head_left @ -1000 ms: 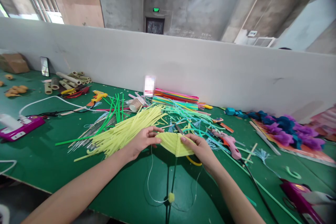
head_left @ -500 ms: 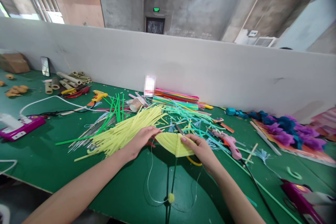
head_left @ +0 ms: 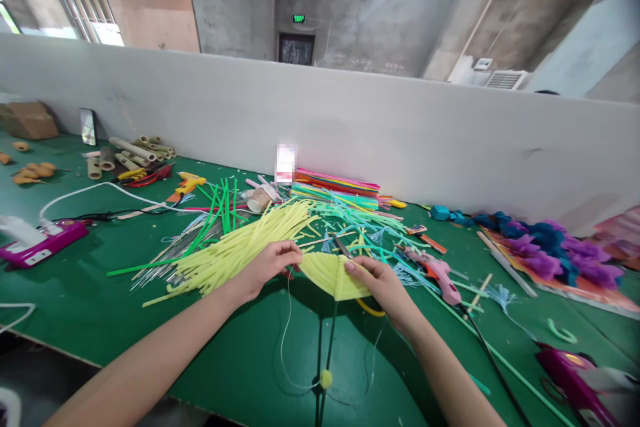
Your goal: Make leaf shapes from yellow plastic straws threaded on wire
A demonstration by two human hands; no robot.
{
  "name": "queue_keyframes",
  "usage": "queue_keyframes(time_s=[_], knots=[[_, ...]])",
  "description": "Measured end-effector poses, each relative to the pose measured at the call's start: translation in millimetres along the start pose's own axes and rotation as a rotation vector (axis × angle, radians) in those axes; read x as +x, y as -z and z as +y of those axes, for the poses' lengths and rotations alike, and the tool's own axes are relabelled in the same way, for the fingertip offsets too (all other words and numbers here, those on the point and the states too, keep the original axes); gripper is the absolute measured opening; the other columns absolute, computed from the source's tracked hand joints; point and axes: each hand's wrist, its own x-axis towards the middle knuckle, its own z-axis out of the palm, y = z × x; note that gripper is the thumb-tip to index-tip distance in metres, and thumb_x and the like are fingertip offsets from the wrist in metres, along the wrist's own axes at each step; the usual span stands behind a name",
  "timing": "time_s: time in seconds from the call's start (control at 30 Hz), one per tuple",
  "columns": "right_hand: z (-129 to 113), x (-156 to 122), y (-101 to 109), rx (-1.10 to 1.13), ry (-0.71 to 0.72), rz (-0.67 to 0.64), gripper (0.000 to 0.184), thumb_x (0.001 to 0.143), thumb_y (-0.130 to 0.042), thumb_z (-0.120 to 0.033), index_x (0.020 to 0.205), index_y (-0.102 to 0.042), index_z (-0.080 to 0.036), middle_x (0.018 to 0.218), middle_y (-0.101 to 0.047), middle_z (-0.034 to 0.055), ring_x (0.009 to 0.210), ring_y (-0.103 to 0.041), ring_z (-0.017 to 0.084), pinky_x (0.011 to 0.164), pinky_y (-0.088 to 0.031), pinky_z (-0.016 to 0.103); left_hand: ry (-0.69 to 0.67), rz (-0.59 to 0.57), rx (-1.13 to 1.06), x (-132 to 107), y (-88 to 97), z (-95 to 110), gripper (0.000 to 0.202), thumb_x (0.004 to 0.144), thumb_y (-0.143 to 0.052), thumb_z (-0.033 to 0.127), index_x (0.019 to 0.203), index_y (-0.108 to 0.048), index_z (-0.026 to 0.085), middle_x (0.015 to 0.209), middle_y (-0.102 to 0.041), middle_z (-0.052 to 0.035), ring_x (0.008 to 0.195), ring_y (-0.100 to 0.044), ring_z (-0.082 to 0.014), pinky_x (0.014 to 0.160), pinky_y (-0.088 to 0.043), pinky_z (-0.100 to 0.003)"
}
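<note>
A yellow fan-shaped piece of fuzzy pipe cleaners [head_left: 320,273] hangs above the table between my hands. My left hand [head_left: 270,270] is closed in a pinch at its left tip, where a thin pale thread [head_left: 286,333] also runs down. My right hand [head_left: 380,283] grips its right side, thumb on top by the raised middle rib. From the fan's lower point a thin dark stem [head_left: 333,330] goes down past a small yellow fuzzy ball [head_left: 326,379]. Scissors with a yellow handle [head_left: 371,308] are partly hidden behind the fan and right hand.
Yellow pipe cleaners [head_left: 240,247] lie in a heap left, with green ones [head_left: 227,207] behind. A pink glue gun [head_left: 440,277] with a black cord is on the right. Purple power strips [head_left: 47,243] sit at both sides. A white partition [head_left: 200,107] borders the back.
My left fingers have shifted slightly at the fan's left tip and look more tightly bent. The right hand and the fan stay almost in place.
</note>
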Motion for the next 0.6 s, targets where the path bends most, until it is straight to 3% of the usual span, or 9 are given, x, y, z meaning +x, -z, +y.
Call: queue_keyframes(time_s=[0.3, 0.47, 0.6], knots=[[1.3, 1.0, -2.1, -0.031, 0.027, -0.020, 0.040, 0.076, -0.063, -0.056, 0.087, -0.068, -0.017, 0.076, -0.066, 0.0008, 0.066, -0.057, 0.014, 0.059, -0.042, 0.022, 0.035, -0.087, 0.042, -0.5, -4.3, -3.1, 0.028, 0.076, -0.066, 0.041, 0.080, -0.060, 0.015, 0.075, -0.059, -0.0006, 0.073, -0.057, -0.0139, 0.061, -0.043, -0.024], [3.5, 5.2, -0.6, -0.002, 0.069, 0.047, 0.050, 0.078, -0.055, -0.062, 0.105, -0.062, -0.020, 0.090, -0.068, 0.0052, 0.078, -0.062, 0.020, 0.060, -0.049, 0.027, 0.035, 0.020, -0.097, 2.5, -1.0, -4.9, 0.032, 0.073, -0.070, 0.044, 0.078, -0.058, 0.016, 0.074, -0.055, 0.0014, 0.072, -0.060, -0.0145, 0.059, -0.045, -0.023], [5.1, 8.7, -1.4, -0.036, 0.136, 0.145, 0.048, 0.077, -0.058, -0.060, 0.105, -0.063, -0.021, 0.101, -0.067, 0.0073, 0.088, -0.062, 0.021, 0.069, -0.050, 0.029, 0.066, 0.111, -0.268, 6.4, 3.7, -4.8, 0.029, 0.077, -0.067, 0.042, 0.082, -0.057, 0.016, 0.071, -0.056, 0.0013, 0.067, -0.062, -0.0135, 0.057, -0.047, -0.023]])
